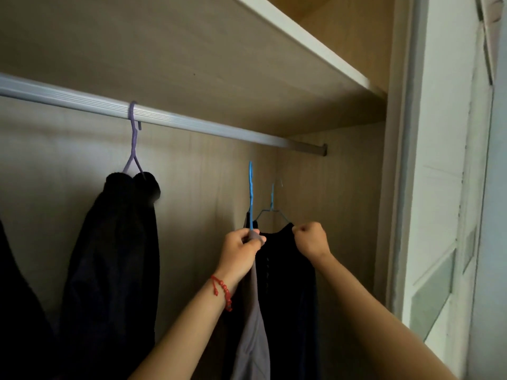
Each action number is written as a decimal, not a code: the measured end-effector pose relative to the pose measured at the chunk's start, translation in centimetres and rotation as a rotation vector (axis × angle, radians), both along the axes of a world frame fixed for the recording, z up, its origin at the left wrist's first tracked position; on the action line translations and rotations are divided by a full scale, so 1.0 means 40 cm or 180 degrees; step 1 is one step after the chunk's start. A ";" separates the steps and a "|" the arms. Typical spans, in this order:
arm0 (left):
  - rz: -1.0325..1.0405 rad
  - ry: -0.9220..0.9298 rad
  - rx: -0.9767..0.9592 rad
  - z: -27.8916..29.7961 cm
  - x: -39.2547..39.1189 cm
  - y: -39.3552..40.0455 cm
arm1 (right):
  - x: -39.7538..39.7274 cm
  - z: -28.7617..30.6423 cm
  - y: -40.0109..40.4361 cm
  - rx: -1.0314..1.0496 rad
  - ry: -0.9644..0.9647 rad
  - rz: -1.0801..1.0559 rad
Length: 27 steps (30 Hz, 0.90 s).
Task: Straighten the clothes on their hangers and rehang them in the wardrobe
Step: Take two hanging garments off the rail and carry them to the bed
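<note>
Below the rail (pixel 192 124), at its five o'clock, the left hand (pixel 241 250) pinched a blue hanger (pixel 250 196) with grey cloth (pixel 253 338), while the right hand (pixel 311 238), fingers curled tight, gripped a black garment (pixel 285 270).

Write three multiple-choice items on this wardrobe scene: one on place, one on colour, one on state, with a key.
1. Where does the purple hanger hang?
A. on the rail
B. on the shelf
C. in a hand

2. What colour are the two hangers at the hands?
A. red
B. blue
C. white

3. What is the left hand doing?
A. hanging open
B. pressing flat
C. gripping a blue hanger with grey cloth

Key: 1 A, its hook loops over the rail. 2 B, both wires show blue. 3 C, fingers curl round them.
</note>
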<state>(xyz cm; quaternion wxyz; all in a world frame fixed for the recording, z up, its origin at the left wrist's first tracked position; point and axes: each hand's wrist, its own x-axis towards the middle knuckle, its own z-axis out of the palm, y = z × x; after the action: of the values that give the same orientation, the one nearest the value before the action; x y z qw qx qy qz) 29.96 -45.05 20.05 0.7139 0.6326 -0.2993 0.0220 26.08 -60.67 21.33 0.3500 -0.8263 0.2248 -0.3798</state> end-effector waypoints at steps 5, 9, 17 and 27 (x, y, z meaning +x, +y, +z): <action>-0.0063 0.0072 -0.0046 -0.046 -0.082 0.028 | -0.144 -0.046 0.042 0.0130 -0.0167 0.0169; -0.0198 0.0160 -0.0101 -0.069 -0.167 0.031 | -0.282 -0.076 0.051 0.0235 -0.0433 0.0149; -0.0496 0.0140 -0.0043 -0.105 -0.377 -0.006 | -0.600 -0.081 0.076 0.0318 -0.0723 -0.0102; -0.1463 0.0208 -0.0215 -0.151 -0.617 0.020 | -0.996 -0.114 0.201 0.0594 -0.1034 -0.0791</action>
<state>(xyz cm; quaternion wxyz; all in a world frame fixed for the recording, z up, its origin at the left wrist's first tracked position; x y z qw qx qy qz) 5.27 -44.25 14.00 0.7303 0.5240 -0.4112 -0.1516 -13.77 -52.63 16.77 0.4071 -0.6842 0.2997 -0.5257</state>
